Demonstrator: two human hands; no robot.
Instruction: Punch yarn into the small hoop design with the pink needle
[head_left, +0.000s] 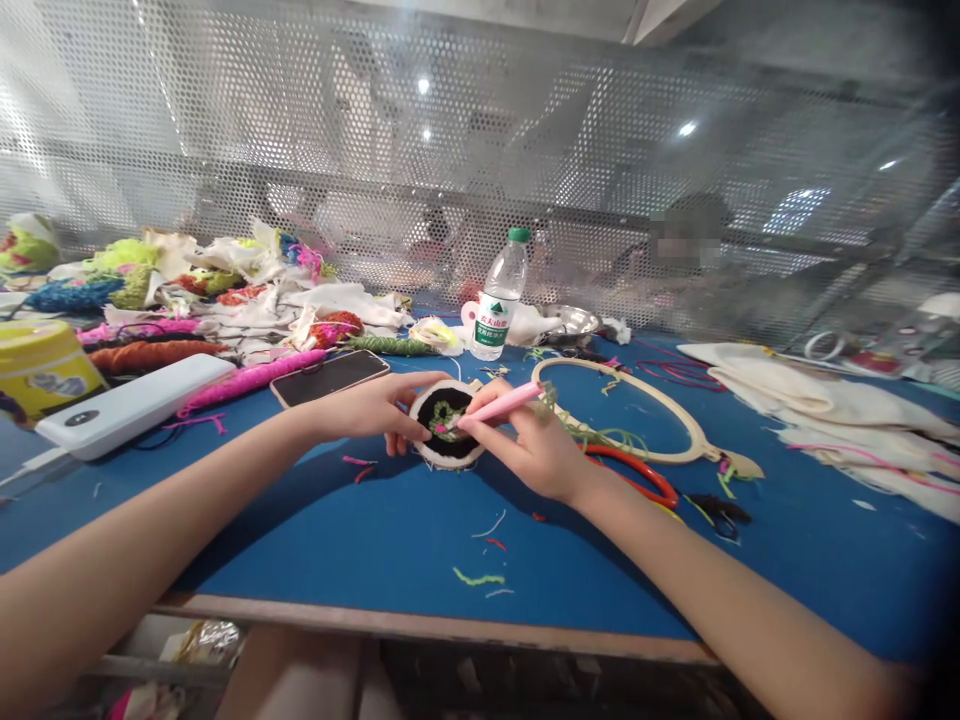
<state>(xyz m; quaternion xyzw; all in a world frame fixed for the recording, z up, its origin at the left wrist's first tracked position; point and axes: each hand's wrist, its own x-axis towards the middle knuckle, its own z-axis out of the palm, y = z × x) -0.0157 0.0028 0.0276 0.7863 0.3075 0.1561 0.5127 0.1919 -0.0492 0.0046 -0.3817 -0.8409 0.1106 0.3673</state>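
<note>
My left hand (375, 410) grips the left rim of a small round embroidery piece (427, 412), its thumb on the front. The piece has a black middle with a green ring and a pink spot, inside a pale fluffy border. In my right hand (536, 440) is a pink pen-like tool (502, 402), perhaps a punch needle, held like a pen. Its tip meets the green and pink part; the exact contact is too small to make out. Green yarn (600, 436) lies just right of my right hand, by a large wooden embroidery hoop (679, 412).
A water bottle (496, 300) stands behind the embroidery. To the left lie a phone (330, 376), a white power bank (139, 405), a yellow tub (49, 370) and heaped yarn. Red-handled scissors (645, 482) and folded white cloth (817, 395) are to the right. Perforated metal (337, 120) closes off the back.
</note>
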